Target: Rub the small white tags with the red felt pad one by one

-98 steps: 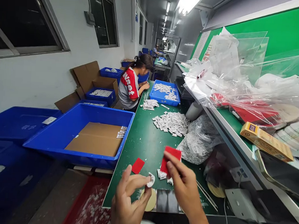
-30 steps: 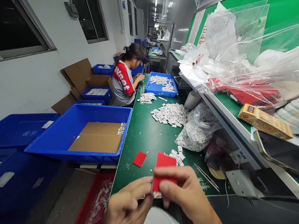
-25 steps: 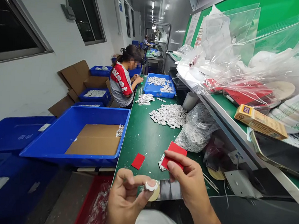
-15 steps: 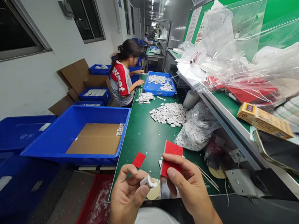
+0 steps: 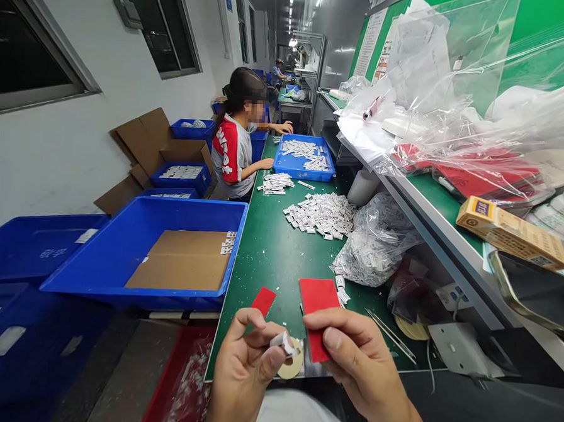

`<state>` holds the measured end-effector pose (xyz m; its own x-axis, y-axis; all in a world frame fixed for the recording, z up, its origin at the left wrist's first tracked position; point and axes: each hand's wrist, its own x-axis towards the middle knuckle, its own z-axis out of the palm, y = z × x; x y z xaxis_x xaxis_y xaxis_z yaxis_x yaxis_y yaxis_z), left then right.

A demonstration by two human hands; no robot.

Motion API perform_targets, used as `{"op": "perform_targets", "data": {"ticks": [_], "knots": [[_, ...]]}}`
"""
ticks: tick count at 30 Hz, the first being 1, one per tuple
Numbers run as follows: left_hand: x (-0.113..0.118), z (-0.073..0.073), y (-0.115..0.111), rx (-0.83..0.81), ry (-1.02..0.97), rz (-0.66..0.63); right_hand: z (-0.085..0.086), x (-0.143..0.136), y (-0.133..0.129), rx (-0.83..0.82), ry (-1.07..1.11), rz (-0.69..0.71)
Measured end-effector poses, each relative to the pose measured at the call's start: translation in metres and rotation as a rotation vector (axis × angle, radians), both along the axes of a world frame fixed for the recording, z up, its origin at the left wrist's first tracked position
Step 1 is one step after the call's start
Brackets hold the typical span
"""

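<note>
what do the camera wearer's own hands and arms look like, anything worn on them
Both the left hand and the right hand are bare, with no gloves. No ring shows on the fingers in view, and no sleeve, watch or bracelet shows at either wrist. The upper arms are out of view.

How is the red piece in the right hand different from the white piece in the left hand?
Shape: the red piece is flat with straight edges, while the white piece looks curved.
Size: the red piece looks bigger than the white piece.
Both are pinched between thumb and fingers, one in the right hand, the other in the left hand.
</note>
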<state>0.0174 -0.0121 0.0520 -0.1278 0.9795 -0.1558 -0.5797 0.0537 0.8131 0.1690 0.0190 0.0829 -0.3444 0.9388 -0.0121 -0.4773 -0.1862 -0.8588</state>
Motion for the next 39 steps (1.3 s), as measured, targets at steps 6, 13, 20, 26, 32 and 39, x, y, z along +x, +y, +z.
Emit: {"op": "perform_targets", "data": {"ticks": [6,13,20,26,32,39], "knots": [[0.003,0.001,-0.002,0.038,-0.054,-0.040,0.006,-0.005,0.022,0.038,-0.333,-0.156],[0.002,0.000,-0.003,0.040,-0.034,-0.023,0.013,-0.009,0.028,0.109,-0.446,-0.190],[0.003,0.004,-0.006,0.059,-0.031,-0.004,0.012,-0.007,0.026,0.114,-0.480,-0.168],[-0.003,-0.002,-0.004,0.000,-0.017,-0.025,0.010,-0.011,0.023,0.166,-0.425,0.040],[-0.001,0.001,-0.007,0.058,-0.039,0.008,0.013,-0.007,0.023,0.172,-0.389,-0.063],[-0.001,0.010,-0.013,0.133,0.082,0.093,0.000,-0.001,0.031,0.141,-0.659,-0.205]]}}
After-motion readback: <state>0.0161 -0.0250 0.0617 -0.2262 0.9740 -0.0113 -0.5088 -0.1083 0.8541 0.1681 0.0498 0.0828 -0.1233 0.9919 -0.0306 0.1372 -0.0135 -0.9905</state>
